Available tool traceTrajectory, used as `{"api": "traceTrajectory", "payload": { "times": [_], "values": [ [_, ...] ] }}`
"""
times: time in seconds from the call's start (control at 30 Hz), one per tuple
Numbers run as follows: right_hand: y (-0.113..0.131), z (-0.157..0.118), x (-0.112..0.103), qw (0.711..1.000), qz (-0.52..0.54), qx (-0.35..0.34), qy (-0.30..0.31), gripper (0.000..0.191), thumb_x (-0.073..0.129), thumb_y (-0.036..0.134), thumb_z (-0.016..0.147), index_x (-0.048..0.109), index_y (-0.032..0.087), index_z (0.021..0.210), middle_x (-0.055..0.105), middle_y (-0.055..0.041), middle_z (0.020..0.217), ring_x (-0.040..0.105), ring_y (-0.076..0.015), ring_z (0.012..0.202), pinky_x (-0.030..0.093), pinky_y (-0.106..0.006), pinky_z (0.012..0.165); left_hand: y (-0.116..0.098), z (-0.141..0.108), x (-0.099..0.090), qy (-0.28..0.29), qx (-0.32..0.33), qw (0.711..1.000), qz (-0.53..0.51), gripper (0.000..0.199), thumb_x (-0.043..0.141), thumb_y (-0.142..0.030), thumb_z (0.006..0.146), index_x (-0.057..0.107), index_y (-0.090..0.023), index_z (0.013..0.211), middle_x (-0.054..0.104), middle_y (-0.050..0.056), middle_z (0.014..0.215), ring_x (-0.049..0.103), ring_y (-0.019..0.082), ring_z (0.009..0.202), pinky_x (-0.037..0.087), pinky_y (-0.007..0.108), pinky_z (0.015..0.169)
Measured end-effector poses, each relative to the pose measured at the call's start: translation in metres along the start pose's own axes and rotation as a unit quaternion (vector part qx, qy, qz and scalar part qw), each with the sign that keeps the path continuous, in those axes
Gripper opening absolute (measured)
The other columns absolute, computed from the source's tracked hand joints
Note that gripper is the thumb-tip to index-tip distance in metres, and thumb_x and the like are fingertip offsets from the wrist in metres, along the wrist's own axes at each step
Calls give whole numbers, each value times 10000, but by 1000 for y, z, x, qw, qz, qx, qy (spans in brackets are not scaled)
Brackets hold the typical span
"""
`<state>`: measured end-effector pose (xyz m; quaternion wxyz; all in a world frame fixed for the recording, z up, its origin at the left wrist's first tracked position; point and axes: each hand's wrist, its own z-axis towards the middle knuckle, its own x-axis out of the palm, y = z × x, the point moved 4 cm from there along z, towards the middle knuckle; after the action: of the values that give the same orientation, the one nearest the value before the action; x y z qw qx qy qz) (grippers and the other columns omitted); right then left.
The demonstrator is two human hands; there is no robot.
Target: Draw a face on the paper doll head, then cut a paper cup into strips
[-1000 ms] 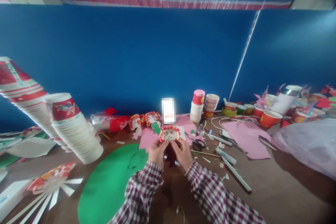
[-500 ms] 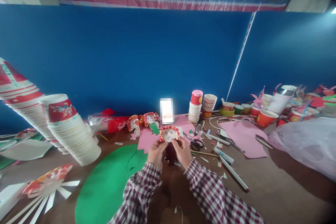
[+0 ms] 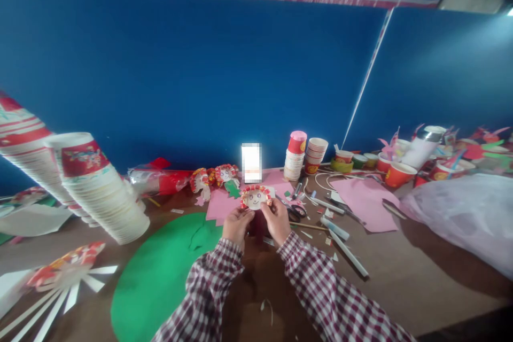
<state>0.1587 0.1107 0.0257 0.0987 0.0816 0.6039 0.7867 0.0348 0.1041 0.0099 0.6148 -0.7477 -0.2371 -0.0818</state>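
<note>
A round white paper piece with a drawn smiling face (image 3: 255, 199) and a curled red-and-yellow rim is held up over the table. My left hand (image 3: 237, 224) pinches its lower left edge. On its lower right, my right hand (image 3: 276, 220) grips it, the thumb resting on the front near the drawn mouth. Just behind lie pink paper sheets (image 3: 220, 206) and a similar face piece (image 3: 226, 175) with a green paper shape (image 3: 232, 188) below it. Black-handled scissors (image 3: 297, 210) lie right beside my right hand.
Tall stacked paper cups (image 3: 102, 192) lean at the left, near a cut cup with spread strips (image 3: 68, 275). Green paper (image 3: 156, 278) lies left of my arms. Rightward are a glue stick (image 3: 335, 228), pink paper (image 3: 364, 204), cups (image 3: 399, 174) and a plastic bag (image 3: 460, 214).
The view has tilted and shifted slightly. My right thumb has moved up onto the front of the face piece, while my left hand keeps its pinch at the lower left.
</note>
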Motion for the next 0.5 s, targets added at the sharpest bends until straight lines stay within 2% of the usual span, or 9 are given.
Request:
{"api": "traceTrajectory", "payload": {
  "times": [0.2, 0.5],
  "values": [
    [1, -3, 2, 1000, 1, 8, -10, 236, 556, 368, 711, 467, 177, 606, 431, 42, 552, 393, -109, 535, 341, -223, 512, 9, 4, -1, -30, -29, 999, -33, 218, 686, -7, 628, 575, -129, 771, 663, 5, 632, 631, 98, 578, 511, 188, 570],
    [3, -3, 1, 1000, -9, 4, -14, 242, 558, 377, 706, 465, 185, 591, 438, 40, 530, 397, -111, 524, 346, -215, 488, 17, 12, -5, -34, -11, 999, -37, 259, 730, -41, 583, 583, -126, 779, 675, 20, 653, 647, 126, 623, 525, 235, 633]
  ]
}}
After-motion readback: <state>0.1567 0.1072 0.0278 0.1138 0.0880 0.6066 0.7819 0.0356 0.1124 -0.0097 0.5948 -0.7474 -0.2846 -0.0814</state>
